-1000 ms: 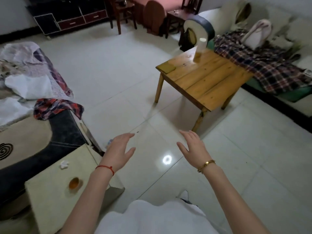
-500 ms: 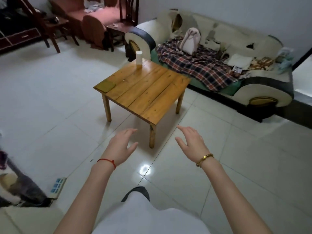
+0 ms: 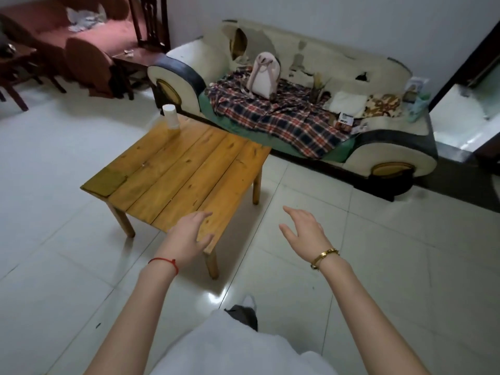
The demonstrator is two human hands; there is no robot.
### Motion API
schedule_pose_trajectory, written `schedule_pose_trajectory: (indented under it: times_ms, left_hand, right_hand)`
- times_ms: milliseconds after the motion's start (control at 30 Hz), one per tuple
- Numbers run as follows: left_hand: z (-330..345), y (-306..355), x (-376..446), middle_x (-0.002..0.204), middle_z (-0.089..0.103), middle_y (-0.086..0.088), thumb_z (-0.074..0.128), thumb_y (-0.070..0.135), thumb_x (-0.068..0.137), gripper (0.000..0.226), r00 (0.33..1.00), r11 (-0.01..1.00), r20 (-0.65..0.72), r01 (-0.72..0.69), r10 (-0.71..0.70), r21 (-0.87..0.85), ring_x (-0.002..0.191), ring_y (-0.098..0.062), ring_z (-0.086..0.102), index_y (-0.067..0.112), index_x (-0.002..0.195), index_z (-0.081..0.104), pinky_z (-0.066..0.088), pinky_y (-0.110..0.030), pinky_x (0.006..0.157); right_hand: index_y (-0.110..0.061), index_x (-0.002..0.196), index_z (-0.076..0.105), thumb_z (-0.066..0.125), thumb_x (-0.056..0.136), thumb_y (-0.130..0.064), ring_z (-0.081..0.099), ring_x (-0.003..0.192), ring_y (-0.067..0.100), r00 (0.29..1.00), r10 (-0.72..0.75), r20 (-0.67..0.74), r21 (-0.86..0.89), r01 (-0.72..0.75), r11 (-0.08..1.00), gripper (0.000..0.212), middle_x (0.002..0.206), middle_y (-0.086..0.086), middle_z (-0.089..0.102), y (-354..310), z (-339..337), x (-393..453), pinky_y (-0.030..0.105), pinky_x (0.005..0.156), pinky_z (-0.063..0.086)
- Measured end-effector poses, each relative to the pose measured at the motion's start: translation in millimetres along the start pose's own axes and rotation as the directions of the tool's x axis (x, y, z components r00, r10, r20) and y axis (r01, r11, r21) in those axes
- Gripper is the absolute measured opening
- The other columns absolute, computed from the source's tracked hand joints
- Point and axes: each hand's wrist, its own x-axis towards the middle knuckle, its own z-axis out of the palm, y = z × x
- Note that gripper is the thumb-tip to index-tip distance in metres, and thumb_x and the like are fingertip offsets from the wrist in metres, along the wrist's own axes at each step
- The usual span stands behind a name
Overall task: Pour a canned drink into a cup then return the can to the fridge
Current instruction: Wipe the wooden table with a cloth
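A white cup (image 3: 171, 116) stands upright at the far corner of a low wooden table (image 3: 178, 171). My left hand (image 3: 186, 235), with a red string at the wrist, hovers over the table's near corner, fingers relaxed and holding nothing. My right hand (image 3: 304, 231), with a gold bracelet, is held out over the floor tiles to the right of the table, fingers spread and empty. No can and no fridge are in view.
A worn cream sofa (image 3: 392, 155) with a plaid blanket (image 3: 273, 117) and a pale bag (image 3: 263, 77) stands behind the table. Dark wooden chairs (image 3: 146, 39) and a red couch (image 3: 89, 41) fill the back left. A doorway (image 3: 470, 104) opens at right. Glossy floor tiles surround the table.
The view has swung right and closer to the table. The bed and the box at left have left the frame. Both hands stay held out, empty.
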Motion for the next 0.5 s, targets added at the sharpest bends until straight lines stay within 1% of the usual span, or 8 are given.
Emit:
schedule_pose_trajectory:
  times_ms: [100,233,367,500]
  left_hand:
    - [-14,4,57,0.143,0.048,0.002,0.059,0.035,0.093,0.054,0.999,1.0,-0.052,0.011,-0.011,0.003,0.132,-0.017,0.043,0.022,0.142,0.041,0.04,-0.04,0.109]
    - [-29,6,120,0.144,0.047,0.002,0.057,0.037,0.093,0.054,0.997,0.999,-0.073,0.04,-0.038,0.03,0.133,-0.016,0.042,0.025,0.143,0.04,0.039,-0.04,0.109]
    - [-38,2,163,0.141,0.049,0.001,0.056,0.038,0.093,0.053,0.992,0.994,-0.075,0.105,-0.102,0.028,0.132,-0.018,0.044,0.024,0.142,0.041,0.04,-0.039,0.109]
    - [-36,-3,200,0.144,0.047,0.001,0.055,0.04,0.093,0.055,0.977,0.98,-0.081,0.197,-0.195,0.016,0.134,-0.017,0.041,0.024,0.143,0.04,0.039,-0.04,0.11]
  right_hand:
    - [-0.021,0.147,0.033,0.041,0.099,-0.039,0.03,0.141,0.016,1.0,-0.026,-0.014,-0.004,0.026,1.0,0.052,0.149,-0.001,0.04,6,-24,65,0.038,0.114,0.025]
    - [-0.021,0.147,0.034,0.042,0.099,-0.039,0.033,0.139,0.017,0.998,-0.061,-0.014,0.009,0.061,0.998,0.052,0.148,-0.001,0.042,11,-41,138,0.041,0.116,0.028]
    - [-0.02,0.146,0.034,0.043,0.098,-0.039,0.034,0.138,0.017,0.995,-0.099,0.022,0.018,0.099,0.995,0.053,0.146,0.0,0.044,15,-46,199,0.04,0.115,0.03]
    - [-0.02,0.147,0.034,0.043,0.098,-0.041,0.033,0.138,0.017,0.985,-0.155,0.073,0.031,0.153,0.988,0.054,0.147,0.0,0.043,20,-42,260,0.041,0.116,0.029]
